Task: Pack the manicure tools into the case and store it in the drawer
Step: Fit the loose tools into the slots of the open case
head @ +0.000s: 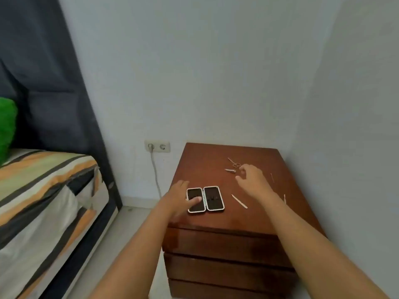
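The manicure case (212, 198) lies open flat on the brown nightstand (207, 165), two dark halves with white rims. My left hand (180, 196) rests on its left half, thumb pressing the lining. My right hand (252, 180) hovers with fingers spread just right of the nail clippers (230, 170) and below the small scissors (234, 162), holding nothing. A pale nail file (239, 201) lies right of the case. Two thin tools lie further right, one slim stick (272, 177) and another (284, 199) beside my right forearm.
The nightstand has three closed drawer fronts (224, 244) facing me. It stands in a corner with walls behind and to the right. A bed with a striped cover (43, 190) is on the left. A wall socket with a plugged cable (157, 146) sits between them.
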Motion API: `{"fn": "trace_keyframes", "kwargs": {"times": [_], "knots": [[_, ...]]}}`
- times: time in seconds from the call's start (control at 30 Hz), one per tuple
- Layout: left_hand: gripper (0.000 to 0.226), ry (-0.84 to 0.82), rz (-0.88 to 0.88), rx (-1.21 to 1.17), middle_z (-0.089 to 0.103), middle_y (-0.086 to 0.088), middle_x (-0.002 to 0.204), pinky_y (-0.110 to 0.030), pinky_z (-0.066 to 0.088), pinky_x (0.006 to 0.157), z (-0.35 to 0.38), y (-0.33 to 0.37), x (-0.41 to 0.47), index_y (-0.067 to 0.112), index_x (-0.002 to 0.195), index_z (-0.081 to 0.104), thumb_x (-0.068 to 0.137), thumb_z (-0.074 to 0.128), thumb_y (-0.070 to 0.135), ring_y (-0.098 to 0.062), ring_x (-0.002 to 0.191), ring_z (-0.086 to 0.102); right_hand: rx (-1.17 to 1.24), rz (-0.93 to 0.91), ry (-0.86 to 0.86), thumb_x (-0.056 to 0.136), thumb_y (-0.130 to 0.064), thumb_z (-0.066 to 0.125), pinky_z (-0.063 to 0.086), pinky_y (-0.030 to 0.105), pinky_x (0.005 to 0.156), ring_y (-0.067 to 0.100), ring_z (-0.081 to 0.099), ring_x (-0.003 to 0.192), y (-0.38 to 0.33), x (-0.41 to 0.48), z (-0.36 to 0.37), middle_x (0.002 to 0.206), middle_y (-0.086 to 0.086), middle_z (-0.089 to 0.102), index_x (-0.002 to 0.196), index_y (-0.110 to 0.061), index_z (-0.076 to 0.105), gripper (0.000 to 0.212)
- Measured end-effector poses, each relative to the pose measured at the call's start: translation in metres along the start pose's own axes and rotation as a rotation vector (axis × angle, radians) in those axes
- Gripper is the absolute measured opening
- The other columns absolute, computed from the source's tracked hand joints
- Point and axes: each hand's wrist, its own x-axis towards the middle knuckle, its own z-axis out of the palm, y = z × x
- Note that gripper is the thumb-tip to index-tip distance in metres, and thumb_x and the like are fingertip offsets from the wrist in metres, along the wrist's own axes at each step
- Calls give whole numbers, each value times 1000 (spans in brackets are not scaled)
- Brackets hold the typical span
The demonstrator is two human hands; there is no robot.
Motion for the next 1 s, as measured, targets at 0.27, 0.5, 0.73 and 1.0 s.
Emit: {"fn": "trace_keyframes", "kwargs": {"times": [0.27, 0.5, 0.73, 1.0], "knots": [[141, -108, -24, 67, -5, -1, 159, -34, -4, 117, 58, -53, 51, 15, 149, -6, 42, 40, 94, -14, 145, -9, 125, 124, -46, 87, -16, 59, 40, 38, 103, 29, 52, 118, 45, 90, 50, 128, 15, 56, 123, -4, 54, 38], [128, -47, 66, 15, 3, 3, 159, -31, -6, 117, 69, -47, 84, 19, 149, 0, 52, 53, 85, -10, 145, -4, 41, 102, -74, 87, -14, 58, 37, 36, 103, 31, 50, 120, 70, 138, 78, 130, 17, 51, 127, -5, 52, 41], [126, 64, 42, 42, 5, 3, 159, -28, -6, 115, 76, -42, 86, 20, 149, 4, 53, 53, 86, -10, 145, -4, -60, 62, 19, 89, -15, 57, 43, 39, 92, 34, 51, 109, 74, 144, 97, 113, 18, 54, 105, -2, 65, 22], [125, 88, -5, 97, -4, 0, 159, -28, -10, 112, 82, -35, 87, 18, 149, -2, 56, 41, 89, -12, 145, -10, 132, -99, -59, 87, -12, 60, 45, 32, 82, 25, 58, 85, 42, 137, 91, 90, 13, 65, 89, -12, 67, 7]]}}
